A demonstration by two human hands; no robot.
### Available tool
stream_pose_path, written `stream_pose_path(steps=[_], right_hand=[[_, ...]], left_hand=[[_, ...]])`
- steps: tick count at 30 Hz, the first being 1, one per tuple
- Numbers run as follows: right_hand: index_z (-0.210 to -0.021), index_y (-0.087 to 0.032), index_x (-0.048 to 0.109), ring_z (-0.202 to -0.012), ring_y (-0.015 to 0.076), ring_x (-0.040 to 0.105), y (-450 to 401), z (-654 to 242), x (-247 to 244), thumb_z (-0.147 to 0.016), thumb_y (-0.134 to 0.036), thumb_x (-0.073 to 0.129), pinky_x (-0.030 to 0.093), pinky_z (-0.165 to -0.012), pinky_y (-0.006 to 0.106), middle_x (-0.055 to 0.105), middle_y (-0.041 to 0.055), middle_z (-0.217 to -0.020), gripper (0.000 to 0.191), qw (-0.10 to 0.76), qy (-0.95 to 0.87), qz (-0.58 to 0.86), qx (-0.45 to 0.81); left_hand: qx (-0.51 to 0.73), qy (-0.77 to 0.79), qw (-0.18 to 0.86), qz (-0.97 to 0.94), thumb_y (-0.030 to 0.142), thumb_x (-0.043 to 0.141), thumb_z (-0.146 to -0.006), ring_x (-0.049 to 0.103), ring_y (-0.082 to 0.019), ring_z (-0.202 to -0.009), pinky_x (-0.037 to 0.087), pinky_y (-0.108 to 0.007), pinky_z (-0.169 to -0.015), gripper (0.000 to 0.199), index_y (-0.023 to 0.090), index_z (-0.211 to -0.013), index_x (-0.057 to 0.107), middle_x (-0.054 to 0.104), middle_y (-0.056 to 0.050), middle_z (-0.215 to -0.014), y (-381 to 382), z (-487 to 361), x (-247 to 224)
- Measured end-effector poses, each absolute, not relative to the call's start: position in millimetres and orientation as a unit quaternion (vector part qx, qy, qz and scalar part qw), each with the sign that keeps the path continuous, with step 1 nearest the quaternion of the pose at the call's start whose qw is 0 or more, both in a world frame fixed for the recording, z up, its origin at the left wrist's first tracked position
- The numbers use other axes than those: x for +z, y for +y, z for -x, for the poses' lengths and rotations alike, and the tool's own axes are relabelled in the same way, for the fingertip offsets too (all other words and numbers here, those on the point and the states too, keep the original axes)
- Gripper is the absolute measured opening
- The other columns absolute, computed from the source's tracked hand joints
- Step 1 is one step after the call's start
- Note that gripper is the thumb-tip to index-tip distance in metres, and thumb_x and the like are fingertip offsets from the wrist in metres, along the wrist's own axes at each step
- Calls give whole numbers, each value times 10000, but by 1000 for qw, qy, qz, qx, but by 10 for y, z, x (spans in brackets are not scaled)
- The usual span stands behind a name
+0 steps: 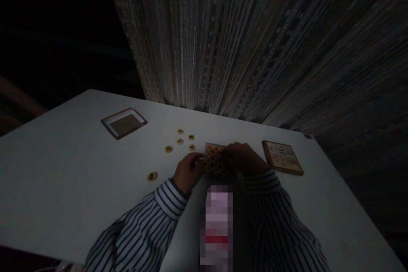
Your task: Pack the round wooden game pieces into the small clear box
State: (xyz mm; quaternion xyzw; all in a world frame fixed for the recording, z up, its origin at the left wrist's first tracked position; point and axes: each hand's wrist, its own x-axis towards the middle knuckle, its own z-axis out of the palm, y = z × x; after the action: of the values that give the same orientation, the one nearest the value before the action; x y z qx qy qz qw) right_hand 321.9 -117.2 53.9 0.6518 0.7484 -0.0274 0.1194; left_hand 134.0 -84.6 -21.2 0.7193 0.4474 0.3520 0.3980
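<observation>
A small box (214,161) filled with rows of round xiangqi pieces lies on the white table (105,204), in front of me. At its left edge is my left hand (190,171), its fingers bent round and closed on the rim. My right hand (242,157) reaches over the box's right part, fingers bent down onto the pieces and hiding some of them. Whether a piece is between those fingertips cannot be made out. Several loose round pieces (180,141) lie to the left of the box, one piece (152,176) closer to me.
A shallow open tray or lid (125,123) with a brown inside lies at the back left. Right of my right hand is a flat box with a printed picture (283,157). A striped curtain (204,51) hangs behind the table. A pixelated patch covers the view between my forearms.
</observation>
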Motion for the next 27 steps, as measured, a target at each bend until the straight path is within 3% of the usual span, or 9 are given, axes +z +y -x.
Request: stream_pose_path(steps=[14,27], right_hand=[[-1004,-201,628,-894,228,589,-1164,-3244,545,-822,-298,453,413,-698,319,655,98,-975,270,121,740,-661,-37],[-1000,-183,622,-898,179,570,-1200,-3338,683,-883,-237,359,359,-766,273,666,63,-990,292,-22,716,-696,40]], left_hand=[[352,443,382,-731,278,494,-766,608,-157,-681,497,-282,-633,245,164,-938,627,672,-60,-830,-832,-1344,-244],[376,444,388,-715,249,456,-764,625,-166,-746,501,-290,-693,239,156,-908,622,680,-73,-884,-820,-1334,-206]])
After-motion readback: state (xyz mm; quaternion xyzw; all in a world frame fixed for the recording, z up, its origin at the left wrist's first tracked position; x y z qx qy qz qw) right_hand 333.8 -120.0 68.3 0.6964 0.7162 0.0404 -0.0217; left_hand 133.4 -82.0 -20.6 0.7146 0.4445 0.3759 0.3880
